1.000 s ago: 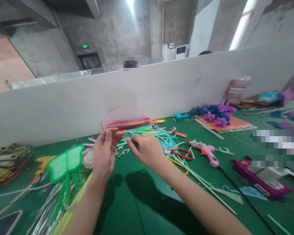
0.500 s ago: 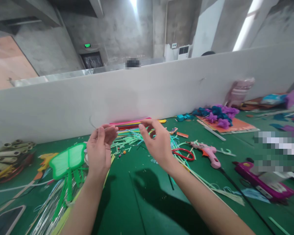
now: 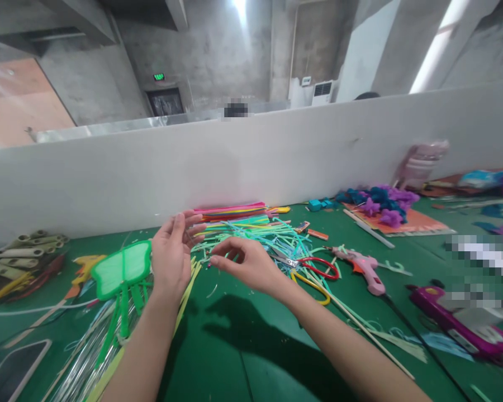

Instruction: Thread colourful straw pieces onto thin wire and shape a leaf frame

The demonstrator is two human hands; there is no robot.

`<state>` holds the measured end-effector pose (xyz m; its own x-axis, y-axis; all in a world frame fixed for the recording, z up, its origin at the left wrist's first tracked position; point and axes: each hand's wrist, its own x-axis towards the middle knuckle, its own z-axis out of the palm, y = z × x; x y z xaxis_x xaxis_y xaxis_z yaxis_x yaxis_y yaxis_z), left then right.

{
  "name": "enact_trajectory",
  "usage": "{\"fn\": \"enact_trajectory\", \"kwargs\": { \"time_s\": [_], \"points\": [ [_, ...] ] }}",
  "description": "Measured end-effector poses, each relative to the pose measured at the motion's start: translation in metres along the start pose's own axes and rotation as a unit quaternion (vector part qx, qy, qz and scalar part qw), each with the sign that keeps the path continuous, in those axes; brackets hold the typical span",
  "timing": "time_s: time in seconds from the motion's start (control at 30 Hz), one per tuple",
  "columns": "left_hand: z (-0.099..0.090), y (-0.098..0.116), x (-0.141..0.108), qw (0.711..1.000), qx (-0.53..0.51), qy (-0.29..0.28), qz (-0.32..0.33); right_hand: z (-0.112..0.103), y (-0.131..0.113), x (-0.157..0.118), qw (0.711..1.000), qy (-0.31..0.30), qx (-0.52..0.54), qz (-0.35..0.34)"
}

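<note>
My left hand (image 3: 174, 251) is raised above the table, thumb and forefinger pinched on what looks like a thin wire, hardly visible now. Its other fingers are loosely curled. Low over the table, my right hand (image 3: 249, 265) brings thumb and forefinger together at a few tiny beads (image 3: 209, 264); whether a bead is between the tips is hidden. A fine clear curved strand (image 3: 212, 291) shows just below those beads. Behind both hands lie cut pale green and blue strips (image 3: 272, 234). Scissors with one red and one yellow handle (image 3: 321, 268) lie right of my right hand.
Left: green butterfly-shaped piece (image 3: 123, 269), yellow glue gun (image 3: 84, 269), bamboo-like tubes (image 3: 33, 245), phone (image 3: 17, 371). Right: pink glue gun (image 3: 366, 271) with black cord, magenta device (image 3: 461, 324), purple and blue fuzzy flowers (image 3: 381, 206). A white partition (image 3: 251, 162) bounds the table's back.
My right hand has moved left and down to the beads, uncovering the scissors. My left hand stays raised and pinched. The view has shifted slightly.
</note>
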<state>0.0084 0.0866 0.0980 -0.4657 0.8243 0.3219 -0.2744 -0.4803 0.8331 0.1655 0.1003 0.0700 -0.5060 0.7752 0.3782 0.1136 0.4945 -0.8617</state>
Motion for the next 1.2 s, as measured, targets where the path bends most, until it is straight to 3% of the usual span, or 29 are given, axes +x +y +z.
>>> {"fn": "enact_trajectory", "kwargs": {
  "time_s": [0.13,0.3,0.53,0.7,0.87,0.97,1.1,1.2],
  "points": [
    [0.003,-0.001,-0.003,1.000,-0.001,-0.006,0.013,0.002,0.001,-0.003,0.987,0.039,-0.139,-0.065],
    [0.008,-0.005,-0.008,0.999,0.003,-0.032,0.013,0.001,0.002,-0.002,0.975,0.054,-0.215,-0.029],
    [0.012,-0.008,-0.018,0.972,0.182,-0.129,0.068,-0.013,0.010,0.003,0.969,0.127,-0.208,-0.034],
    [0.014,-0.007,-0.025,0.969,0.195,-0.135,0.073,-0.021,0.016,0.008,0.974,0.176,-0.135,-0.045],
    [0.013,-0.014,-0.028,0.945,0.233,-0.170,0.152,-0.024,0.021,0.011,0.979,0.200,-0.017,-0.029],
    [0.012,-0.018,-0.029,0.936,0.248,-0.186,0.167,-0.024,0.027,0.014,0.981,0.191,0.031,-0.009],
    [0.013,-0.018,-0.029,0.931,0.258,-0.194,0.168,-0.022,0.036,0.017,0.983,0.181,0.027,-0.006],
    [0.011,-0.013,-0.027,0.924,0.253,-0.253,0.132,-0.025,0.039,0.016,0.980,0.192,-0.018,-0.050]
  ]
}}
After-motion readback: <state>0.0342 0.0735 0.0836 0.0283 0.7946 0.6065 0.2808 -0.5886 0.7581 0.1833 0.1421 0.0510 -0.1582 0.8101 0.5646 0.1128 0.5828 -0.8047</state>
